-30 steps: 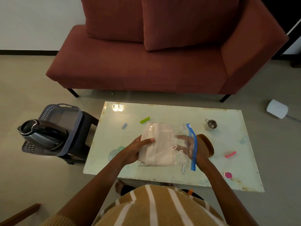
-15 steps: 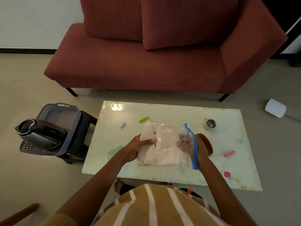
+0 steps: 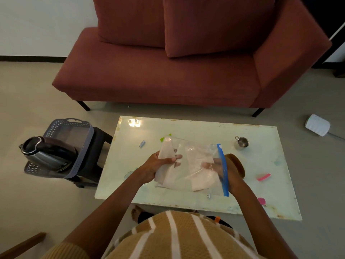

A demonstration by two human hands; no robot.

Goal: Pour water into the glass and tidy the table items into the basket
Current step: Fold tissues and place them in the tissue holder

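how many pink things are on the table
2. A pink strip lies on the table's right side; a pink round piece sits nearer the front edge. The plastic bag could hide more.

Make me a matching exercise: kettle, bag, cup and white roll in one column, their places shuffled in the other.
Things:
1. kettle
2. bag
3. cup
4. white roll

Places:
A. on the floor
B. in the basket
C. on the table
D. held by the left hand and right hand

Pairs: 1-B, 2-D, 3-C, 4-A.
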